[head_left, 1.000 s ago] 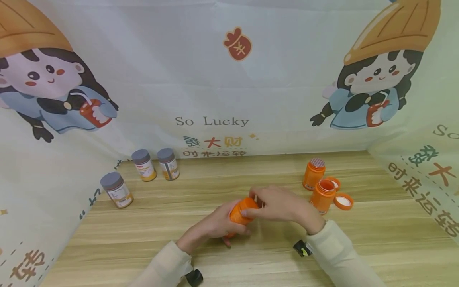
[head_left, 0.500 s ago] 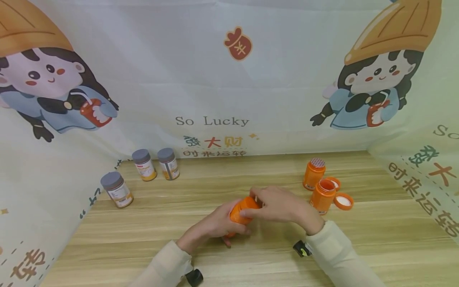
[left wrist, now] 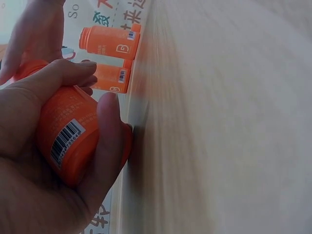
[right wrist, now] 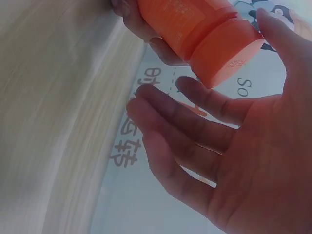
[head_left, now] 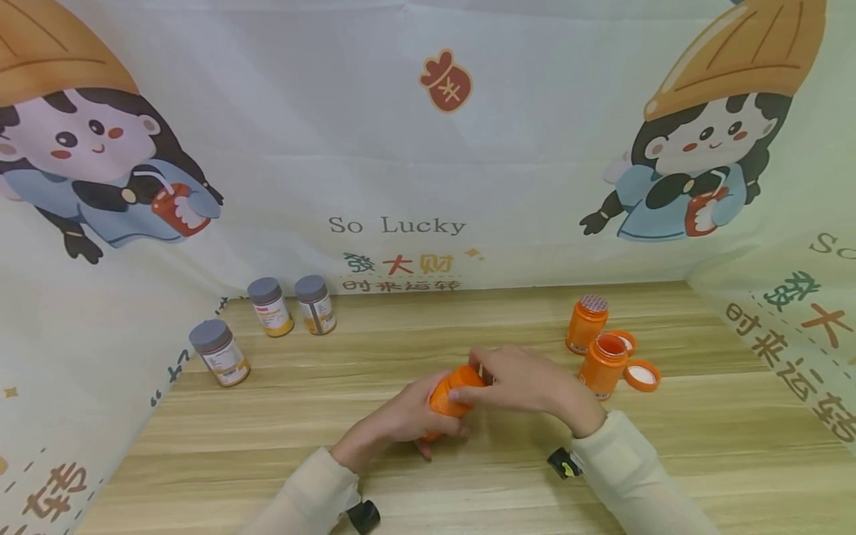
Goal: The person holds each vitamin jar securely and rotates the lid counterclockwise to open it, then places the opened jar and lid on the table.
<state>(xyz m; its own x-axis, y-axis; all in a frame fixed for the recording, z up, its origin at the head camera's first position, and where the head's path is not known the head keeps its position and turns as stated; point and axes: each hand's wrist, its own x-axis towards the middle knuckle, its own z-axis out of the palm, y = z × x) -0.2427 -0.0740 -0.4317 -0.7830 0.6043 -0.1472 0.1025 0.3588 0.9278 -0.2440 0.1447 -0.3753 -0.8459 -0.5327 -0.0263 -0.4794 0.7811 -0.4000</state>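
An orange bottle [head_left: 441, 409] leans at a tilt above the table, gripped by my left hand [head_left: 409, 416] with fingers wrapped around its body. A printed barcode faces the palm side in the left wrist view, where the bottle [left wrist: 58, 114] partly hides behind the fingers. At its top sits an orange screw cap [head_left: 466, 377]. My right hand [head_left: 524, 379] pinches this cap between thumb and index finger. In the right wrist view the cap [right wrist: 224, 53] is on the bottle's neck, and the other right fingers curl loosely below it.
To the right stand two uncapped orange bottles: a rear one [head_left: 587, 327] with a patterned seal and a front one [head_left: 602, 371] with an open mouth. Beside them lie orange caps [head_left: 642, 376], white inside. Three grey-lidded jars [head_left: 224, 360] stand at left. A printed cloth [head_left: 535, 186] encloses the table.
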